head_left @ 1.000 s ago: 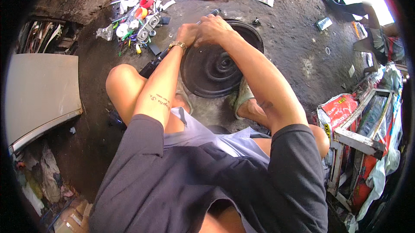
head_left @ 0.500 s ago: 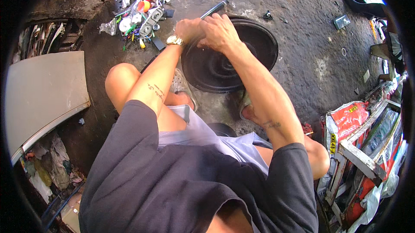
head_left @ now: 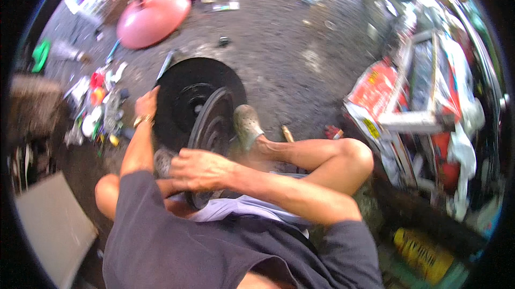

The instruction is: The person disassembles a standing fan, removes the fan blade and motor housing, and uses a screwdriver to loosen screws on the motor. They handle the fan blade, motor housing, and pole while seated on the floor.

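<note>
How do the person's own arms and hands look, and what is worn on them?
The left hand and right hand wear no visible gloves. A gold-coloured band circles the left wrist; the right wrist looks bare. Dark short sleeves cover the upper arms. Blur obscures finer markings.

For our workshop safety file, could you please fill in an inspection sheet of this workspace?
Surface: dark, rough floor with pale patches.
Job's things: large black disc in front of the person; ridged dark disc tilted steeply, partly in front of it.
Clutter: pile of small mixed parts beyond the left hand, to its left.
Hands: left hand at the black disc's left edge; right hand in front of the ridged disc's lower part; blur hides whether the fingers grip.
Cables: nothing seen.
Surroundings: pink dome-shaped base beyond the pile; whitish frame with plastic packaging at right; pale panel at lower left.
</note>
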`<state>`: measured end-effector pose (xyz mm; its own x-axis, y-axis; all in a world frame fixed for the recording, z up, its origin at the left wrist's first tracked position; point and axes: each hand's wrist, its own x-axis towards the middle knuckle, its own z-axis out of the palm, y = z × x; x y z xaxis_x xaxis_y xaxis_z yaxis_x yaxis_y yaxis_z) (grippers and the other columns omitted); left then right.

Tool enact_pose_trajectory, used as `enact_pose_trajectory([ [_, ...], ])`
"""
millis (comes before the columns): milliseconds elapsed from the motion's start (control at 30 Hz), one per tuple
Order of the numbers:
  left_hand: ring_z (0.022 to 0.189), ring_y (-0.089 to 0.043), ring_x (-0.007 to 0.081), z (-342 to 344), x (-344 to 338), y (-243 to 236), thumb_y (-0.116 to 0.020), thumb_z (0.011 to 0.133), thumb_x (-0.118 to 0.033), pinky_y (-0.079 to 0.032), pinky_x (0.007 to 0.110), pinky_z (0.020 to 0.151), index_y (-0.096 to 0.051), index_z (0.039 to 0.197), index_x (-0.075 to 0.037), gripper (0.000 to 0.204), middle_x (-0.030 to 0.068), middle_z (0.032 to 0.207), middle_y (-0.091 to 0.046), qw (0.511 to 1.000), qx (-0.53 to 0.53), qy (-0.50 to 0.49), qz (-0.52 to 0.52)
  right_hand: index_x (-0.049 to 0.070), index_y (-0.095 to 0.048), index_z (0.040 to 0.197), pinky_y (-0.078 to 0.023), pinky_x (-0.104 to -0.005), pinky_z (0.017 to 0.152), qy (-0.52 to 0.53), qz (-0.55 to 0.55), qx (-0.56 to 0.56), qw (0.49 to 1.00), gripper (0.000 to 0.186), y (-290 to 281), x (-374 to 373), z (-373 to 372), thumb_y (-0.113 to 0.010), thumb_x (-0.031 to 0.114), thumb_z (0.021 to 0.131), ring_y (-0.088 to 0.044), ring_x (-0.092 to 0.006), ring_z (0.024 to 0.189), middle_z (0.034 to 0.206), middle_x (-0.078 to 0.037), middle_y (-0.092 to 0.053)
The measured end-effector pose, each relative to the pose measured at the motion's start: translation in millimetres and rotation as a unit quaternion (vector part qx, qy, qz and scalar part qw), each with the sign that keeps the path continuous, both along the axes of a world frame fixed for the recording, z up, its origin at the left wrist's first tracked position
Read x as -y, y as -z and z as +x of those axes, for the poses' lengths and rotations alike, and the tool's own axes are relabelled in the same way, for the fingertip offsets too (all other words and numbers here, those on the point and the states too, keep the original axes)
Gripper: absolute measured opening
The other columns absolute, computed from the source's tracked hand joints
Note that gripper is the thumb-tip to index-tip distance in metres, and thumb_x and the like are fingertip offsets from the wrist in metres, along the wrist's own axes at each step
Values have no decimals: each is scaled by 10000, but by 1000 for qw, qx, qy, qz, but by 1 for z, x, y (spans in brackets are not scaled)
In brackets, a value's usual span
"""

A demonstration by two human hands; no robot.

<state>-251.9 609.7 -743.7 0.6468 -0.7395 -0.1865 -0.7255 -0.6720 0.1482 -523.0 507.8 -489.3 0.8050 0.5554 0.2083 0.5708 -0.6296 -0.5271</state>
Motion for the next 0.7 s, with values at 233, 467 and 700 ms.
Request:
enact_pose_trajectory([
  [233, 1043, -620, 433, 12, -26, -45, -449, 942, -611, -476, 509, 914, -692, 1054, -57, 616, 241, 1057, -672, 979, -74, -189, -23, 150, -604, 989, -426, -364, 838, 76, -137, 66, 985, 343, -33, 87, -24, -722, 287, 697, -547, -208, 990, 1009, -42, -552],
  [467, 1217, -567, 362, -14, -82, -27, -672, 878, -398, -429, 410, 1033, -597, 1278, -9, 564, 230, 1292, -596, 901, -209, -345, -157, 165, -651, 1111, -360, -469, 1110, 145, -243, -48, 958, 496, -39, 152, -114, -753, 157, 626, -500, -295, 1216, 1167, -82, -569],
  [700, 1273, -540, 315, -27, -113, -3, -754, 824, -299, -407, 367, 1066, -549, 1317, 54, 640, 239, 1336, -571, 793, -362, -397, -287, 184, -664, 1185, -312, -491, 1149, 135, -311, -25, 940, 405, -28, 177, -149, -615, 111, 790, -446, -316, 1322, 1328, -68, -577],
])
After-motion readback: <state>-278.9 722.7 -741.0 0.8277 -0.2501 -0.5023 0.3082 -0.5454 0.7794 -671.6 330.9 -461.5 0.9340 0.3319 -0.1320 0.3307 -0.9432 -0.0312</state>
